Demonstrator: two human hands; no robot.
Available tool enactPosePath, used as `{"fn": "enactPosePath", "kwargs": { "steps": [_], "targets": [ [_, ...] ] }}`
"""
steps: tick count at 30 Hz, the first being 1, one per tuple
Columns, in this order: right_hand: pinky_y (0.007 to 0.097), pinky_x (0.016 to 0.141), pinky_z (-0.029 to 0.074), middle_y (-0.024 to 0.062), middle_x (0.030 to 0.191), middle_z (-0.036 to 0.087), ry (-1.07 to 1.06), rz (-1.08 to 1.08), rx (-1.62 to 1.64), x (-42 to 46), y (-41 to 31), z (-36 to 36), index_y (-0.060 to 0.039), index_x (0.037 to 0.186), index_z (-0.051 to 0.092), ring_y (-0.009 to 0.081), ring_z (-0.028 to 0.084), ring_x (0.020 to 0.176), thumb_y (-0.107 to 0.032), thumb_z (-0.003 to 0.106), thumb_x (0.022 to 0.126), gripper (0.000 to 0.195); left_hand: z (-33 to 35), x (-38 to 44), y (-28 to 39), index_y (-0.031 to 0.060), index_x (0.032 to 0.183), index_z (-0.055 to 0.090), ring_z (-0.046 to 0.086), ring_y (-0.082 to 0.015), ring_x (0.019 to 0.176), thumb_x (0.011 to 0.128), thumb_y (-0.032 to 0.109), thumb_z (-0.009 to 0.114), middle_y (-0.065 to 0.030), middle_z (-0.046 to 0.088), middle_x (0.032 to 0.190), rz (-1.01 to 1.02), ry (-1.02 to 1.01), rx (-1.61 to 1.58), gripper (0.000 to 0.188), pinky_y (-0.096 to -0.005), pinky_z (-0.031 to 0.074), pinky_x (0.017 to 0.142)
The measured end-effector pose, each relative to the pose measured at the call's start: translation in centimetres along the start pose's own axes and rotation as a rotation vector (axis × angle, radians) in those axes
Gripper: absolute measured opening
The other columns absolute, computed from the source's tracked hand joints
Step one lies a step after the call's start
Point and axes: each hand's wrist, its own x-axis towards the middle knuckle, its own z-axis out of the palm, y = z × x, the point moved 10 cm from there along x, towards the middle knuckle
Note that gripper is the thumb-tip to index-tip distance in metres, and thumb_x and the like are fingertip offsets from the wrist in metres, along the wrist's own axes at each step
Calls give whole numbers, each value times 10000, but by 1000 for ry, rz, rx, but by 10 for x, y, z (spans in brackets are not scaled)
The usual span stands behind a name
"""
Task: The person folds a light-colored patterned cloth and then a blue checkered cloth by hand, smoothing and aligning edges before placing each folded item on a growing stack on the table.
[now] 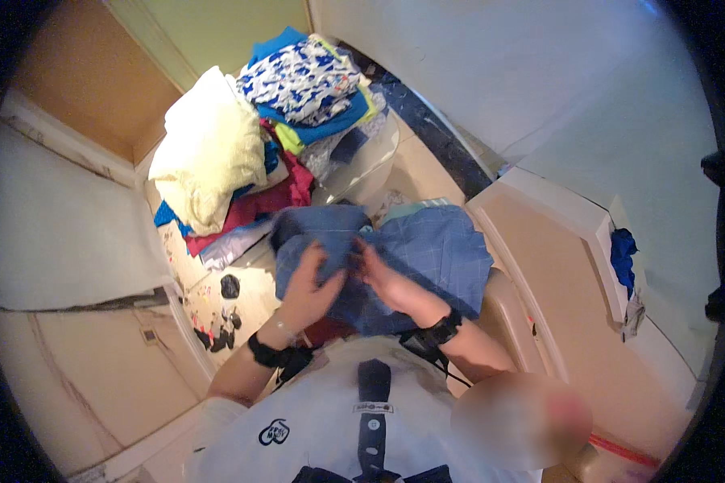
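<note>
A blue checked cloth (441, 253), apparently a garment, lies bunched across my lap. My left hand (311, 290) holds its left part, thumb and fingers on the fabric. Close beside it, my right hand (389, 284) has its curled fingertips in the cloth near the middle; motion blur softens both the fingers and the upper fold. Dark bands circle both wrists. A pale green striped cloth (408, 208) shows from behind the checked one. Farther out, a cream-yellow cloth (211, 151) tops one heap, and a white cloth with blue print (302, 75) tops another.
Crimson fabric (278, 193) and a lavender piece (235, 241) stick out under the heaps. A black item (230, 287) and small dark scraps lie on the floor at left. At right, blue cloth (623, 259) hangs by a white ledge. A blurred patch covers the lower right.
</note>
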Motion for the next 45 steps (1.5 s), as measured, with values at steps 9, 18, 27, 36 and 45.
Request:
{"fn": "enactPosePath", "kwargs": {
  "steps": [9,18,27,36,45],
  "targets": [
    [335,888,495,72,1239,606,516,145,148,-95,-30,-92,-109,1395,446,177,578,1107,-388,637,933,573,140,-37,47,48,1251,560,376,-480,1342,844,217,671,-363,372,1421,409,-606,216,454,-468,336,1114],
    [221,684,402,15,1193,605,565,-104,-114,-79,-43,-80,-62,1355,455,66,545,842,-240,682,918,524,7,-1,40,56,1136,600,561,-380,1026,785,215,731,-181,574,1123,170,117,645,407,-451,443,933],
    [202,538,391,-4,891,687,625,145,-65,-75,-26,-81,-86,1094,639,63,565,647,-411,587,972,351,-27,-13,-27,22,1022,601,591,-357,970,849,168,690,-180,599,1060,-205,141,385,243,-431,483,808],
    [333,768,536,56,991,675,147,79,576,-27,-53,10,-92,1194,566,169,633,929,-371,491,1023,336,0,-23,19,1,1096,523,533,-397,1146,902,46,578,-258,520,1259,231,136,93,206,-399,414,983],
    [241,528,503,30,810,673,645,110,443,-94,-26,-74,-73,970,620,116,625,618,-231,644,950,161,59,-17,27,8,1057,528,548,-414,1033,887,75,607,-238,547,1098,225,-159,33,199,-434,455,898]
  ]
}}
